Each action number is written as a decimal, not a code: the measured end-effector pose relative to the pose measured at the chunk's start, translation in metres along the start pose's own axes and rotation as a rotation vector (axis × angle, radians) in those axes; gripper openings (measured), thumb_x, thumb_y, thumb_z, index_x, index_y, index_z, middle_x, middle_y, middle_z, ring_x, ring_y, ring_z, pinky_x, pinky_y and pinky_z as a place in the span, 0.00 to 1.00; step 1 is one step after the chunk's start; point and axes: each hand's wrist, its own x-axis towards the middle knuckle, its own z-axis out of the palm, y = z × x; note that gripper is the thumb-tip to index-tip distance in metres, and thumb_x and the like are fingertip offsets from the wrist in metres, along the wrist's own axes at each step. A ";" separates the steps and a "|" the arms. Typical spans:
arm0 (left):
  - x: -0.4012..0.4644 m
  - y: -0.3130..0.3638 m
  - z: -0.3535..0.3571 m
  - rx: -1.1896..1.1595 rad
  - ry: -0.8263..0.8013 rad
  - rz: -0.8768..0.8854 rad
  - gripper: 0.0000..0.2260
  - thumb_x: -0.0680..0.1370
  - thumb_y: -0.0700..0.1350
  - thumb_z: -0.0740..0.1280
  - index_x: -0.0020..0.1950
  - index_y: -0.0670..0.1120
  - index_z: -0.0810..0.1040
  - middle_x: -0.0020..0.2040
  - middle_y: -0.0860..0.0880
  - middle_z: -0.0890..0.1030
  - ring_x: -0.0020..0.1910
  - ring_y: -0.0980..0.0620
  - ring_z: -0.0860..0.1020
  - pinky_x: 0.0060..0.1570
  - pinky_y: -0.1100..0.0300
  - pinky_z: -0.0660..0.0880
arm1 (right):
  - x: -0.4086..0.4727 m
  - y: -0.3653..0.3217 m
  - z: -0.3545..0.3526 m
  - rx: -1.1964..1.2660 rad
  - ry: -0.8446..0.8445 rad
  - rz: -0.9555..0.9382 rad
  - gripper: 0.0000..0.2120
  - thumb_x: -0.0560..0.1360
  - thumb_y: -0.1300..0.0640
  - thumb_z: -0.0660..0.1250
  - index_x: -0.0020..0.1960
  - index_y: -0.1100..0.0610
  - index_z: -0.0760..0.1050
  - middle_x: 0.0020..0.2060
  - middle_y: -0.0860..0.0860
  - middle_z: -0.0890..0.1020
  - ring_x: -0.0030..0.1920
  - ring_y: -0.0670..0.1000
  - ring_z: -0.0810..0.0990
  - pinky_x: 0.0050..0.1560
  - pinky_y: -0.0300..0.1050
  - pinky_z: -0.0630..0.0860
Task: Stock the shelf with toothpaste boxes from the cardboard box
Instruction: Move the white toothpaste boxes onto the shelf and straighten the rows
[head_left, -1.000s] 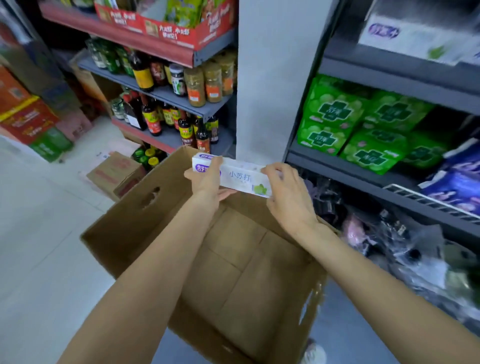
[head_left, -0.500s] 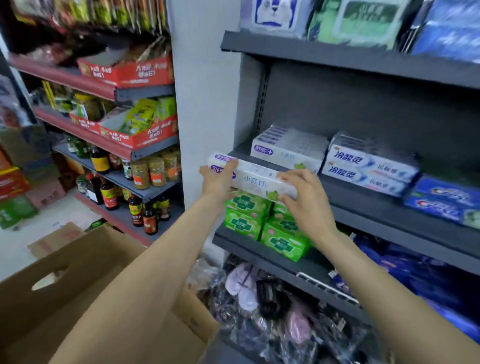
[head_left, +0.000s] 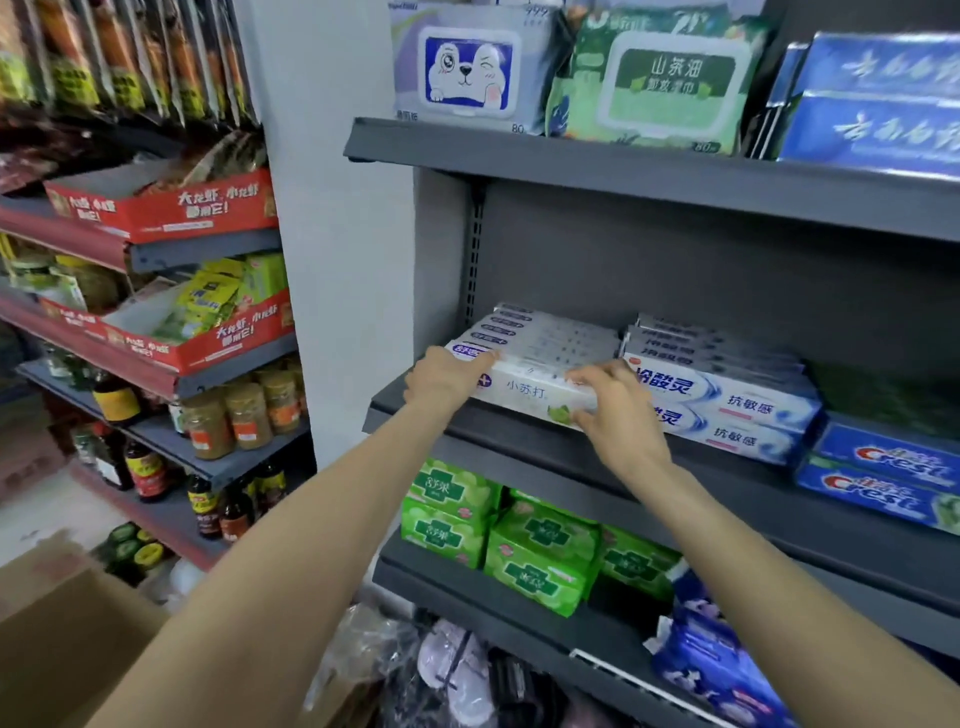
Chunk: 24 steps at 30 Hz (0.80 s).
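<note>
Glossy white cardboard toothpaste box (head_left: 535, 391) on a matt dark grey metal shelf (head_left: 519, 447); plain brown rough cardboard box (head_left: 62, 639); shiny plastic-wrapped green packs (head_left: 540, 561).

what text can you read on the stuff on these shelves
"小苏打": white toothpaste box under both hands
"抗敏感": white-blue boxes beside it
"Crest": blue boxes, far right
"山茶油", "80": green wipes pack, top shelf
"80": dog-picture wipes pack
Red trays, jars, bottles: too blurred
</note>
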 end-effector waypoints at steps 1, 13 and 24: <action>0.004 -0.001 0.001 0.012 0.009 0.000 0.35 0.67 0.67 0.68 0.62 0.41 0.73 0.60 0.42 0.78 0.62 0.40 0.73 0.61 0.49 0.72 | 0.003 0.001 0.004 -0.001 -0.018 -0.003 0.20 0.71 0.66 0.69 0.61 0.56 0.75 0.58 0.54 0.73 0.61 0.54 0.71 0.59 0.48 0.71; 0.021 -0.006 0.012 0.029 0.019 0.188 0.28 0.72 0.57 0.71 0.61 0.39 0.69 0.60 0.42 0.76 0.59 0.43 0.74 0.52 0.59 0.70 | 0.002 0.011 0.015 -0.108 -0.036 0.113 0.26 0.74 0.54 0.68 0.70 0.55 0.63 0.64 0.59 0.65 0.65 0.58 0.64 0.56 0.46 0.73; 0.030 0.000 0.006 0.027 -0.091 0.198 0.24 0.73 0.52 0.72 0.61 0.39 0.71 0.58 0.43 0.79 0.56 0.45 0.76 0.47 0.60 0.69 | 0.012 0.005 0.014 0.160 -0.163 0.253 0.24 0.72 0.53 0.71 0.62 0.61 0.65 0.59 0.62 0.71 0.60 0.60 0.72 0.55 0.46 0.70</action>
